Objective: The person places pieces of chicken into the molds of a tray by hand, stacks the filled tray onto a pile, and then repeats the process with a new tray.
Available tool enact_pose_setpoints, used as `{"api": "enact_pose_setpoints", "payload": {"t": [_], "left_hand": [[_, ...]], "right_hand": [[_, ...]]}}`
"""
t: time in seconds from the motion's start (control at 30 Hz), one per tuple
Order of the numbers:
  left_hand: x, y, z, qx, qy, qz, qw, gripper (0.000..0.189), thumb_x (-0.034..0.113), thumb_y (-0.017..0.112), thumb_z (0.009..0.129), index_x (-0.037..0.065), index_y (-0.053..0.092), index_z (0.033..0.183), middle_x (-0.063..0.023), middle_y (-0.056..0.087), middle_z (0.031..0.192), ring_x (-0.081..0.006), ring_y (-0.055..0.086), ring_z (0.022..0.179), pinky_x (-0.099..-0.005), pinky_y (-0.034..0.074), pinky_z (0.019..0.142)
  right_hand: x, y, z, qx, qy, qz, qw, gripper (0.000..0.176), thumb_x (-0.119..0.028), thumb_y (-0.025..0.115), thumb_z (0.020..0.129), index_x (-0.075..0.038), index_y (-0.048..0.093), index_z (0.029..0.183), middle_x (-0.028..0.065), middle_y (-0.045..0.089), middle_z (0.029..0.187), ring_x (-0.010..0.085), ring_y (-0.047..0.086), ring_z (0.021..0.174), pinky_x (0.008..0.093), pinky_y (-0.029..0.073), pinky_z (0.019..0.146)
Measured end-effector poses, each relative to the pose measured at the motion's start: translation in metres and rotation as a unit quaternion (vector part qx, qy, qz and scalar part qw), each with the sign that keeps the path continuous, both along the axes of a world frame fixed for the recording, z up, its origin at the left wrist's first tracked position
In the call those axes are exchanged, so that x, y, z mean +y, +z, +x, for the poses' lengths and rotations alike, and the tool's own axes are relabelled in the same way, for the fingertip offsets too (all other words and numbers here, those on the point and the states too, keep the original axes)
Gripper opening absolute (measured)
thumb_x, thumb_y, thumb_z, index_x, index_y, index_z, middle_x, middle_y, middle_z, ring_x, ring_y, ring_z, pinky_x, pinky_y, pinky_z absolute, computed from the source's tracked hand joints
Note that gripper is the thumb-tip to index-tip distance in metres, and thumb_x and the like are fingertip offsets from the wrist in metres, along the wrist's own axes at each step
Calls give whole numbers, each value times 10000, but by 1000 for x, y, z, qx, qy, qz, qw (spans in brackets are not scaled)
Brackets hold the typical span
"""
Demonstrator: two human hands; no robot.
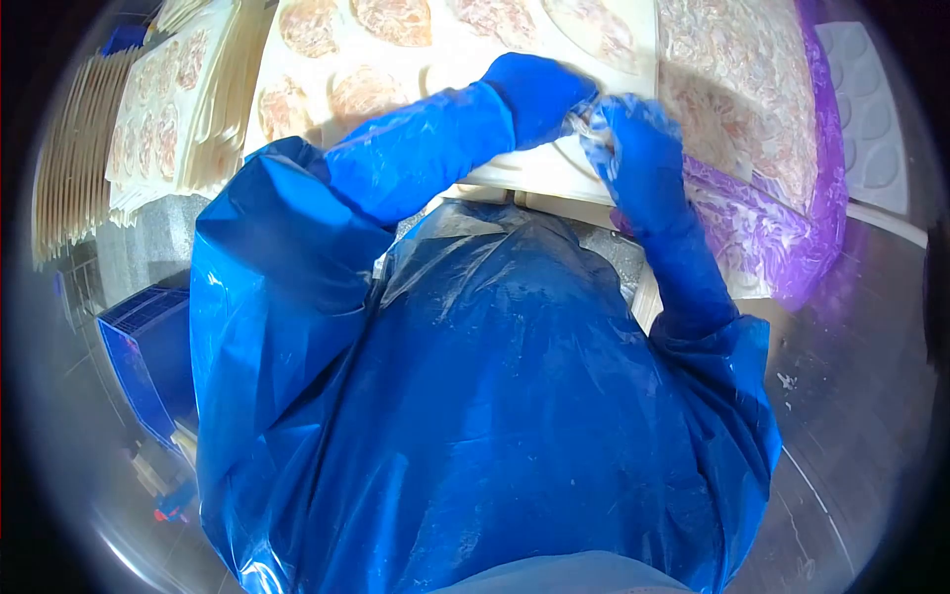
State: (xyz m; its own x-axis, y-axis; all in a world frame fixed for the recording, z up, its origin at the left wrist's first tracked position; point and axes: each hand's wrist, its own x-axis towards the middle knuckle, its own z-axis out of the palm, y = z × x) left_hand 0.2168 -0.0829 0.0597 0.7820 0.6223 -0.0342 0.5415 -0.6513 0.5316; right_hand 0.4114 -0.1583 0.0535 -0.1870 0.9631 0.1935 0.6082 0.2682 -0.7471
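Note:
My left hand, in a blue glove, is closed over the front of a white moulded tray. Its fingertips meet my right hand, also gloved and curled, with pale bits smeared over its fingers. A small clump of pale shredded meat shows between the two hands; most of it is hidden by the gloves. Leaf-shaped hollows in the tray hold pinkish shredded filling. Under my hands, one hollow's curved edge shows at the tray's near right corner.
To the right, a purple-lined container holds a large mass of shredded meat. Beyond it stands another white moulded tray. Stacked filled trays stand at the left. A blue crate sits lower left.

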Motion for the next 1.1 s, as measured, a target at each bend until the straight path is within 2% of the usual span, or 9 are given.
{"api": "enact_pose_setpoints", "payload": {"t": [0.07, 0.3, 0.37, 0.43, 0.47, 0.57, 0.77, 0.9, 1.1], "left_hand": [[-11, -2, -7, -40, 17, 170, 984, 349, 179, 680, 835, 142, 648, 1181, -93, 683, 1097, -314, 652, 1009, -418, 517, 875], [-42, 4, -49, 35, 12, 343, 939, 387, 134, 573, 879, 153, 631, 1261, -53, 569, 1371, -245, 532, 1275, -412, 425, 1068], [-47, -15, -47, 16, -3, 319, 948, 411, 142, 558, 911, 137, 584, 1321, -53, 527, 1425, -231, 485, 1330, -407, 381, 1120], [-49, -33, -39, -184, 31, -157, 970, 429, 153, 539, 940, 103, 532, 1366, -71, 508, 1440, -229, 475, 1337, -415, 346, 1153], [-44, -26, -39, -47, 4, 149, 988, 469, 226, 538, 955, 74, 490, 1396, -89, 485, 1458, -238, 432, 1375, -439, 303, 1175], [-57, -8, -24, 104, 28, 223, 969, 519, 292, 538, 957, 60, 469, 1416, -110, 461, 1473, -256, 371, 1419, -455, 244, 1199], [-69, -2, -42, 15, 6, 168, 986, 549, 279, 536, 931, 114, 464, 1450, -76, 419, 1531, -230, 290, 1472, -493, 137, 1224], [-19, -3, -37, -94, -21, 252, 963, 428, 170, 625, 857, 55, 574, 1266, -165, 553, 1341, -352, 525, 1246, -490, 401, 1075], [-75, 0, -6, -107, 22, 169, 980, 450, 254, 644, 825, -19, 596, 1179, -202, 617, 1093, -347, 595, 1041, -476, 465, 928]], "right_hand": [[-13, 7, 4, -243, 41, 181, 952, 244, -239, 694, 857, -100, 635, 1049, 93, 610, 950, 278, 590, 895, 425, 482, 776], [-56, 31, 32, -249, 69, 82, 963, 348, -282, 703, 859, -119, 624, 1156, 80, 609, 1159, 285, 558, 1104, 456, 426, 955], [-53, 26, 15, -221, 85, 103, 966, 405, -294, 698, 865, -115, 612, 1218, 89, 591, 1251, 287, 527, 1191, 458, 388, 1025], [-44, 15, 5, -189, 108, 125, 968, 463, -306, 693, 871, -111, 601, 1281, 99, 573, 1343, 289, 496, 1278, 459, 349, 1095], [-39, 8, 2, -225, 109, 116, 961, 509, -310, 690, 873, -110, 577, 1327, 104, 533, 1405, 287, 446, 1338, 463, 303, 1134], [-34, 5, 3, -272, 100, 104, 951, 612, -318, 698, 864, -102, 515, 1407, 102, 447, 1504, 292, 344, 1432, 477, 220, 1188], [-69, 8, 24, -263, 52, 60, 962, 631, -246, 669, 874, -106, 458, 1452, 111, 412, 1521, 303, 356, 1412, 488, 269, 1150], [-65, 5, 16, -302, 33, 56, 951, 482, -156, 599, 883, -118, 550, 1361, 84, 551, 1382, 311, 508, 1243, 484, 361, 1041], [61, -11, 28, -239, 232, 251, 909, 418, -92, 541, 880, -129, 607, 1291, 93, 575, 1357, 288, 510, 1277, 458, 381, 1065]]}}
